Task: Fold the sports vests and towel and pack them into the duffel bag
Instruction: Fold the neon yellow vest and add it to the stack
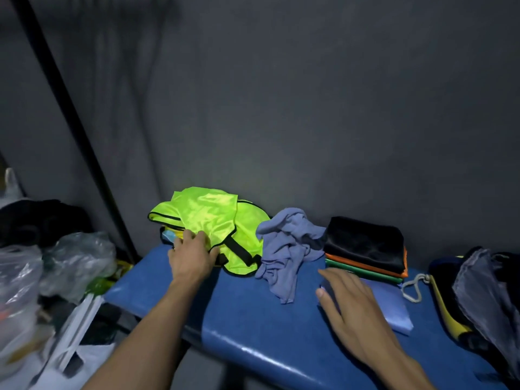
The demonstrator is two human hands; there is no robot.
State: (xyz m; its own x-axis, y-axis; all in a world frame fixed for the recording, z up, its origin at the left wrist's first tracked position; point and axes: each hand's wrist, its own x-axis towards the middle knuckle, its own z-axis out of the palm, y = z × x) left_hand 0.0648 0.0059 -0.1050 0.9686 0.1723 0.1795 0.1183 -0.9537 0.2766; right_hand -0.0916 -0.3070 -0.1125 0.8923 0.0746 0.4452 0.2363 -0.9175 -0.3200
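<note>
"While the left hand (192, 253) reached out, what did it hold?"

"It gripped the edge of the neon yellow vest (209, 220). Its fingers curled into the shiny cloth at the back left of the blue bench (253, 313). The vest lay in a messy heap there, with black trim showing."

"And the right hand (347, 304)?"

"It was flat, with straight fingers spread out. It pressed down on a folded light blue vest (394, 308) near the front of the bench and held nothing."

"Where was the towel?"

"The gray-blue towel (287, 249) sat crumpled between the yellow vest and a neat stack of folded vests (365, 249). That stack had black on top, then orange, then green. It was just behind the right hand."

"And the duffel bag?"

"The dark duffel bag (484, 291) sat at the right end of the bench, with a white cord (412, 288) beside it. Plastic bags (56, 263) were piled to the left of the bench."
</note>
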